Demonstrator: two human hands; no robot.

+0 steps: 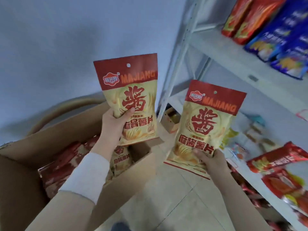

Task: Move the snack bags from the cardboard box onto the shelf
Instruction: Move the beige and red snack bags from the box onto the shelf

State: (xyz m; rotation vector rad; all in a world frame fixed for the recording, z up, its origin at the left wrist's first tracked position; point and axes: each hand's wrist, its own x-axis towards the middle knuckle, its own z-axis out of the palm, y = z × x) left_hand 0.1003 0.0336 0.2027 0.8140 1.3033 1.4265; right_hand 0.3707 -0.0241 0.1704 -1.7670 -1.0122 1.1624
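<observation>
Snack bags [131, 99] glossy plastic film; box [50, 139] matt brown cardboard; shelf [233, 52] smooth white-painted metal; sleeve [86, 175] soft knit cloth

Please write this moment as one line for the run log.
left hand: holds snack bag | right hand: holds second bag | cardboard box: bags remain

Two matching snack bags, cream-yellow with a red top band reading MAJIANG and large red characters, held upright in the air: left bag [133, 99] above the cardboard box [55, 130], right bag [205, 124] lower, nearer the shelf [233, 52]. Open brown cardboard box at lower left, flaps up, packed with more bags [63, 162] of the same red-and-cream kind lying inside. White metal shelf at right, tiers already carrying red and blue packets.
</observation>
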